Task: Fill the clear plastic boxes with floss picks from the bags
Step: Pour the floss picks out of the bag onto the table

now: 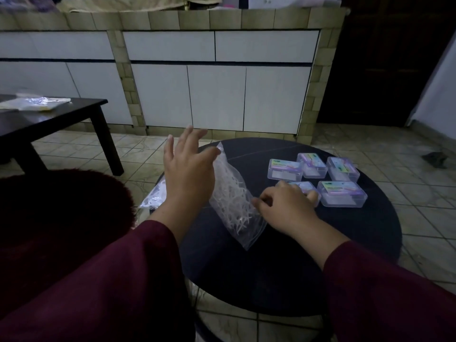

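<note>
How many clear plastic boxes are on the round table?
5. Three stand in a back row: left, middle, right. Two are in front: one partly under the right hand, one beside it. None looks hidden.

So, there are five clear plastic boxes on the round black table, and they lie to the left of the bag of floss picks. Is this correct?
Not quite. The head view shows the five clear plastic boxes on the round black table, but they lie to the right of the clear plastic bag of white floss picks, not to the left.
</note>
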